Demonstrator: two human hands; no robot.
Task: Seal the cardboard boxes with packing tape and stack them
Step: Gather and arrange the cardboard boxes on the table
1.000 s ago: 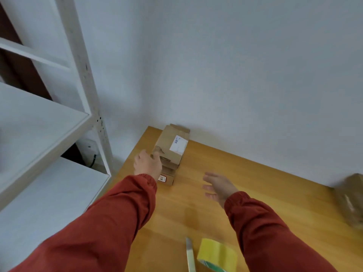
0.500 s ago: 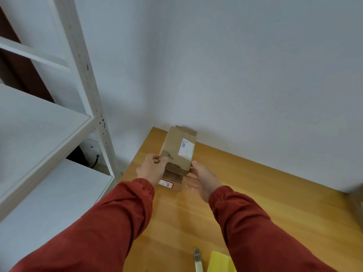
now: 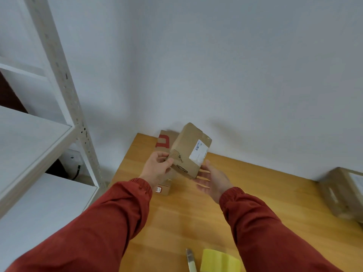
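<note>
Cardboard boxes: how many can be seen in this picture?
3. One box is tilted between the hands, lifted over a flatter box with red print at the table's far left corner. A third sits blurred at the right edge. More may be hidden.

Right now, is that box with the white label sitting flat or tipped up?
Tipped. The labelled cardboard box leans at an angle, its far end raised, held between the left hand and the right hand above the lower box.

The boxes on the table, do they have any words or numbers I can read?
Held box, white label: print too small and blurred to read.
Box underneath, small red and white sticker: too blurred to read.
Same box, red printed mark: a partial shape, not readable.
Box at right edge: label blurred.
</note>
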